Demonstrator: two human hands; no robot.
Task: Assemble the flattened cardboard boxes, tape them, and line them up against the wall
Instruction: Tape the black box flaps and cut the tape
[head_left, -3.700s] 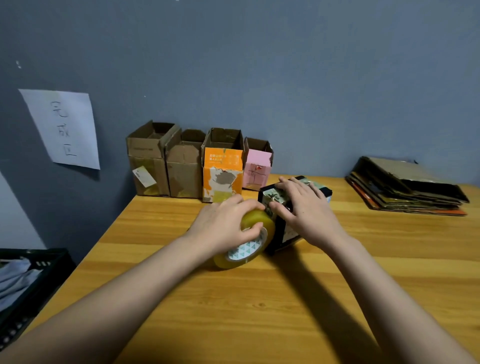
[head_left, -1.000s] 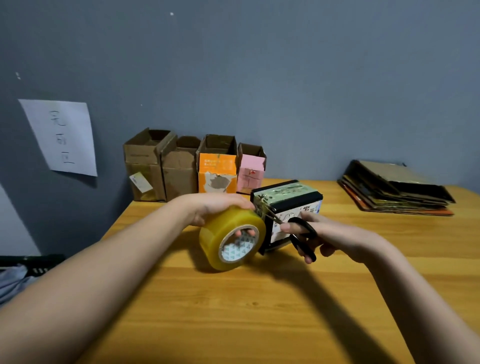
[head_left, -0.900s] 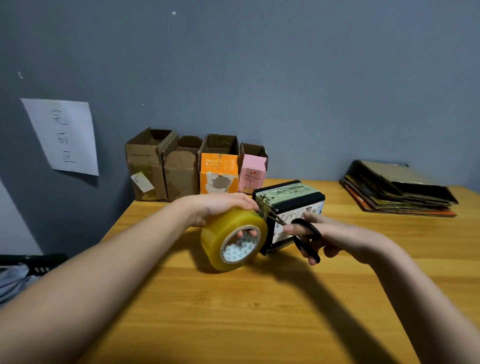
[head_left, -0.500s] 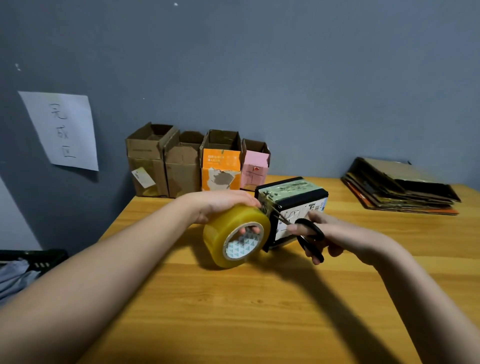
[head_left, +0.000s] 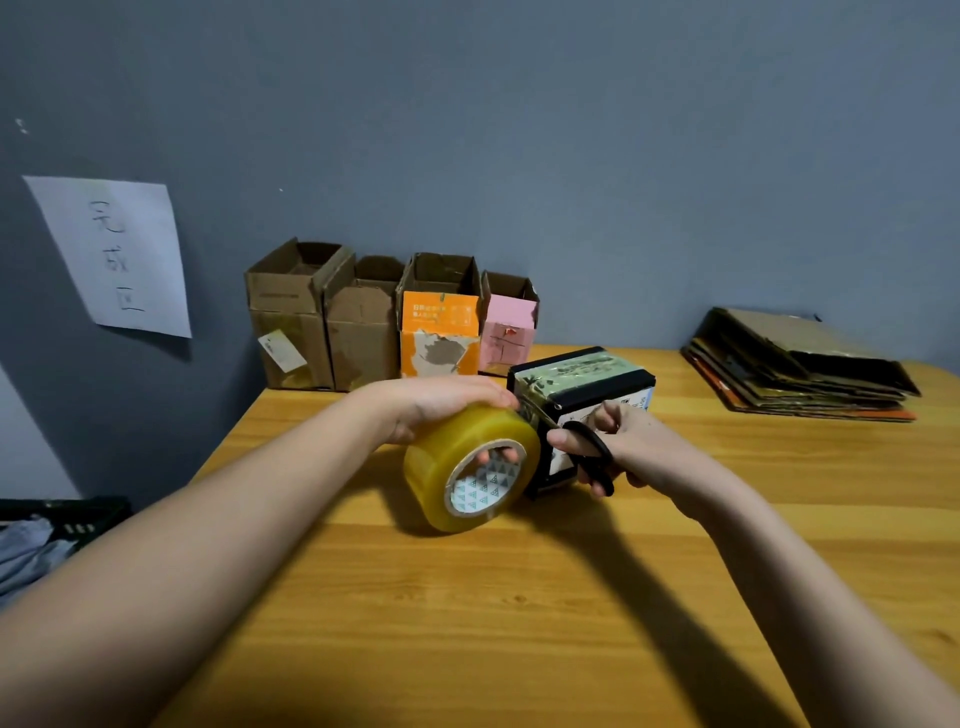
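A: Where does the box sit, and what is each of the hands doing?

B: The black cardboard box with a taped pale-green top (head_left: 582, 384) sits on the wooden table (head_left: 467, 623) at frame centre, just right of the tape. The left hand (head_left: 441, 402) curls over the big yellow roll of clear packing tape (head_left: 470, 467), fingertips showing through its core. The right hand (head_left: 631, 447) grips black-handled scissors (head_left: 589, 457), blades pointing up-left toward the box's near top corner.

A: What does the next move hinge on?

B: The short stretch of tape between roll and box, which seems to run left-right; the blades meet it from the right, so the right hand is the nearer one. The cut itself is too small to judge.

A: And the rest?

B: Four open-topped boxes (head_left: 384, 322) line the grey wall (head_left: 571, 156) at centre left; flattened cardboard (head_left: 800, 364) is stacked at right.
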